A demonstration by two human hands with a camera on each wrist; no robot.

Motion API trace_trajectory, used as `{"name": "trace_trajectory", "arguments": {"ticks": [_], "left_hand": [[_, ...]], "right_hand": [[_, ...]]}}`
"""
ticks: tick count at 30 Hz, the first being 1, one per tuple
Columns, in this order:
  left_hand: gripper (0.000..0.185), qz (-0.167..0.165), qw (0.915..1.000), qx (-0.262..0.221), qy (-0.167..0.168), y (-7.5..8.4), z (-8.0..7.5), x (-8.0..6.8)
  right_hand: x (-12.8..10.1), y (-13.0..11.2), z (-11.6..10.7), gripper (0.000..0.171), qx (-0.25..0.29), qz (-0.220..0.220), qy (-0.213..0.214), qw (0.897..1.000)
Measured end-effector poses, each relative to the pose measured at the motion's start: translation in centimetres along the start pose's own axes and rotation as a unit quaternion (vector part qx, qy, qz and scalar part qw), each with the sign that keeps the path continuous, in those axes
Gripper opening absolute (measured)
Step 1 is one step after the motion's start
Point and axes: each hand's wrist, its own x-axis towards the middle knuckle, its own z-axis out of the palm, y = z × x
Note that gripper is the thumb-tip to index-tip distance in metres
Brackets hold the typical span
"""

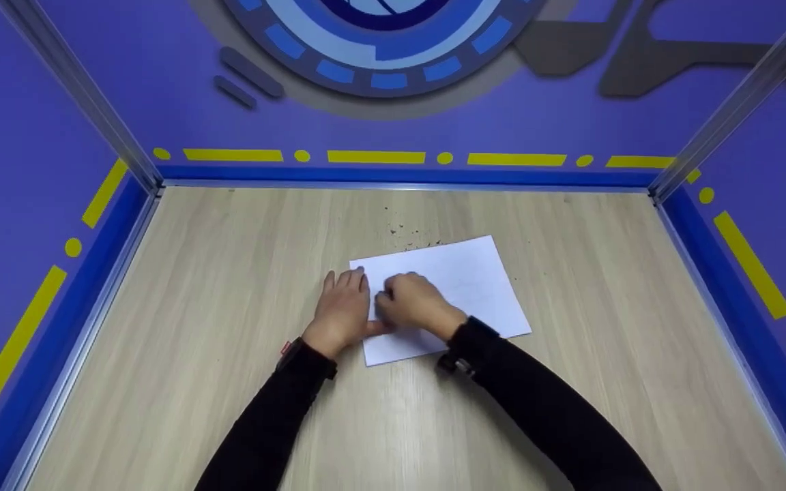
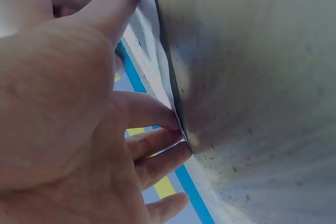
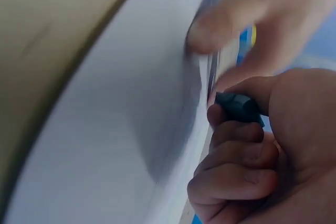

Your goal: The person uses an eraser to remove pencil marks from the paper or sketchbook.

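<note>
A white sheet of paper [image 1: 478,290] with faint marks lies askew on the wooden table. My left hand [image 1: 342,312] presses its left edge, fingers extended and thumb spread onto the sheet. Over the left part of the paper, my right hand [image 1: 415,302] is curled and pinches a small dark teal eraser [image 3: 241,108] between thumb and forefinger. In the head view the eraser is mostly hidden by the fingers. The left thumb lies close below the right hand. In the left wrist view, the paper's edge [image 2: 157,40] bows slightly up from the table.
Dark crumbs [image 1: 394,231] are scattered behind the paper's far edge. The wooden table [image 1: 243,293] is bounded by a blue-purple back wall [image 1: 393,129] and side walls, with metal rails along the edges. Black sleeves and wrist bands cover both forearms.
</note>
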Motion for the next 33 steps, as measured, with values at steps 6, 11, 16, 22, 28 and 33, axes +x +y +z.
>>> {"name": "trace_trajectory", "arguments": {"ticks": [6, 11, 16, 22, 28, 33], "left_hand": [[0.115, 0.001, 1.0, 0.006, 0.004, 0.1, 0.0, 0.0], [0.121, -0.005, 1.0, -0.003, -0.005, 0.2, -0.2, 0.1], [0.122, -0.011, 0.9997, 0.003, -0.023, 0.2, -0.2, 0.1], [0.123, -0.016, 0.9992, 0.007, -0.037, 0.2, -0.2, 0.3], [0.126, -0.016, 0.999, 0.003, -0.043, 0.3, -0.2, 0.4], [0.124, -0.013, 0.9992, 0.003, -0.037, 0.3, -0.3, 0.2]], "right_hand": [[0.9, -0.8, 1.0, 0.039, -0.042, -0.004, -0.003, 0.999], [0.6, 1.1, 0.3, 0.039, -0.021, 0.003, 0.013, 1.0], [-0.4, 4.4, -1.2, 0.04, 0.013, 0.041, 0.031, 0.999], [-2.4, 9.9, -4.4, 0.037, 0.058, 0.089, 0.044, 0.993], [-4.5, 15.2, -7.5, 0.036, 0.048, 0.141, 0.056, 0.987], [-5.0, 16.2, -8.4, 0.034, 0.025, 0.15, 0.045, 0.987]]}}
